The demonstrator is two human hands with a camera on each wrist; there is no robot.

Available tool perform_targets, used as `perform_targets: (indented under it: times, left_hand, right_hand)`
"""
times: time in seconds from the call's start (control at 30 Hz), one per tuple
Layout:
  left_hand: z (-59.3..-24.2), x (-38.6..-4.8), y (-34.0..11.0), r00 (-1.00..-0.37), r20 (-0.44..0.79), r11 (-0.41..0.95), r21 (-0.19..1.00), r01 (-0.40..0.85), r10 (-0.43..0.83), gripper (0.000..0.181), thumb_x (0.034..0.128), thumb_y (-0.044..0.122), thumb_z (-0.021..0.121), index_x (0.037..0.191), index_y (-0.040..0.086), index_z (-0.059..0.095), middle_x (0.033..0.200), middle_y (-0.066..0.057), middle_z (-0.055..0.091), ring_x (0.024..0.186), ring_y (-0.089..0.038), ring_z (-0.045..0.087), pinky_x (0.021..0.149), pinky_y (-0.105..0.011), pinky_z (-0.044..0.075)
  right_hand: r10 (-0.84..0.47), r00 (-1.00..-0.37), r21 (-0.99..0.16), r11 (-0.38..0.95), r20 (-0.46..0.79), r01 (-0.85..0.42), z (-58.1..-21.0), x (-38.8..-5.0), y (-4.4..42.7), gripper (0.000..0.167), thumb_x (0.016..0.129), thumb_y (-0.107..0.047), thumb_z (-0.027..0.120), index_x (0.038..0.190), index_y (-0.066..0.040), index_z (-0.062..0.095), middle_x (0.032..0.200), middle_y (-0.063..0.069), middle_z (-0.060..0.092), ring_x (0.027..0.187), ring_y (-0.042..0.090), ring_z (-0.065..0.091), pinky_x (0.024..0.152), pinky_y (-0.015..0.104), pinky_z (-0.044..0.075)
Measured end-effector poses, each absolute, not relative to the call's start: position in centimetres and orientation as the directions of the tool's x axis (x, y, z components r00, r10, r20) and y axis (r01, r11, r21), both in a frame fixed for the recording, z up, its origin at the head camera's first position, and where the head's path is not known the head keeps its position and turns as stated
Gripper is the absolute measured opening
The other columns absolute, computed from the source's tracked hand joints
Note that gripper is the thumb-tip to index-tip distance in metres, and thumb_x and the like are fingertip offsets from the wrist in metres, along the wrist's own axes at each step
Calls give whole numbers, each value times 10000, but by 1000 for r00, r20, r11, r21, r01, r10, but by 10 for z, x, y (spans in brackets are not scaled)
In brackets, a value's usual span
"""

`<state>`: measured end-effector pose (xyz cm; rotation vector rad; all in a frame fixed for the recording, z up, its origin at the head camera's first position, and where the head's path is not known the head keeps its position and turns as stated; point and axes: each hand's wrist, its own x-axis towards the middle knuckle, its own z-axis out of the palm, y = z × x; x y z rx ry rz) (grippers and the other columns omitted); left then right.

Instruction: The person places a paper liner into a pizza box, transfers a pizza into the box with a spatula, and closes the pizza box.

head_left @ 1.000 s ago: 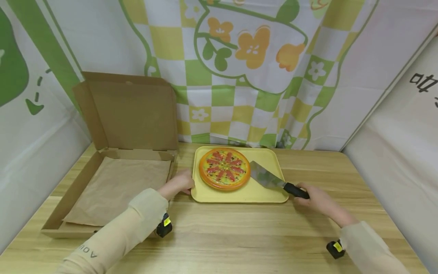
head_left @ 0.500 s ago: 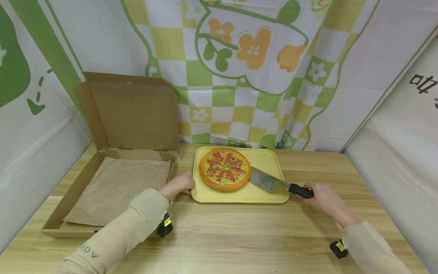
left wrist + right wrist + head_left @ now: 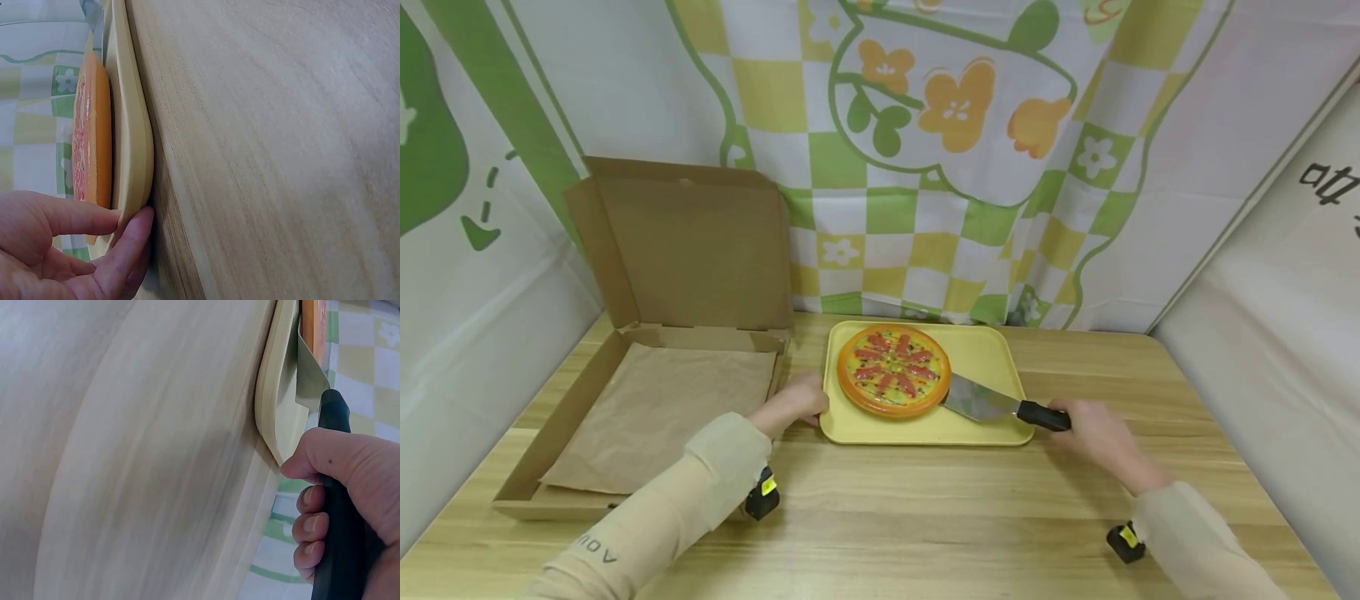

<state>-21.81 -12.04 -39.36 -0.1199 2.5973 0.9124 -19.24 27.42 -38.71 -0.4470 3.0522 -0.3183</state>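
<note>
A toy-like pizza point(image 3: 893, 371) with an orange rim lies on the left half of a yellow tray point(image 3: 977, 354). My left hand point(image 3: 801, 398) pinches the tray's left edge; in the left wrist view the thumb is above the rim point(image 3: 134, 162) and the fingers are beneath it. My right hand point(image 3: 1093, 429) grips the black handle point(image 3: 1043, 416) of a metal pizza spatula point(image 3: 983, 400). The blade's front edge meets the pizza's lower right side; how far it reaches underneath is hidden. In the right wrist view, my fingers point(image 3: 309, 528) curl round the handle.
Left of the tray stands an open cardboard pizza box point(image 3: 546, 417), lid upright, with brown paper point(image 3: 670, 408) inside. A patterned curtain point(image 3: 891, 208) hangs behind the wooden table point(image 3: 925, 525).
The spatula blade has swung toward the pizza's lower right side. My right hand moved back a little, then forward to the left. My left hand keeps its hold on the tray.
</note>
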Motion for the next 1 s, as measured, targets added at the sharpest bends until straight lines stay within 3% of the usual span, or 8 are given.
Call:
perform_targets:
  times: [0.17,0.37,0.63,1.0]
  left_hand:
    - [-393,-218,-120,-923,-382,786,583,-205,43,74,751,-88,496,794,-51,543,701,-94,536,535,-163,585,516,-237,536]
    - [-395,-219,-119,-920,-390,782,587,-211,45,77,763,-94,485,802,-39,522,707,-95,536,532,-163,578,512,-239,536]
    - [-395,-222,-119,-909,-415,804,552,-219,37,62,794,-76,493,843,-42,511,712,-95,529,540,-168,573,516,-241,534]
    - [-396,-223,-118,-913,-407,805,553,-213,38,61,796,-74,496,833,-27,482,734,-105,517,524,-164,561,507,-239,532]
  right_hand:
    - [-299,-954,-224,928,24,-297,-392,-196,264,300,710,-171,719,983,-63,654,750,25,604,620,165,479,498,298,385]
    - [-288,-957,-208,934,43,-291,-399,-198,249,343,705,-161,728,1015,-35,651,824,89,646,635,176,511,515,322,420]
    - [-283,-958,-234,929,51,-287,-405,-203,228,369,700,-175,714,1034,-32,646,757,62,610,581,163,454,462,270,342]
    - [-263,-963,-236,933,60,-270,-408,-206,208,378,682,-160,680,1039,-43,642,749,84,617,557,174,460,441,273,350]
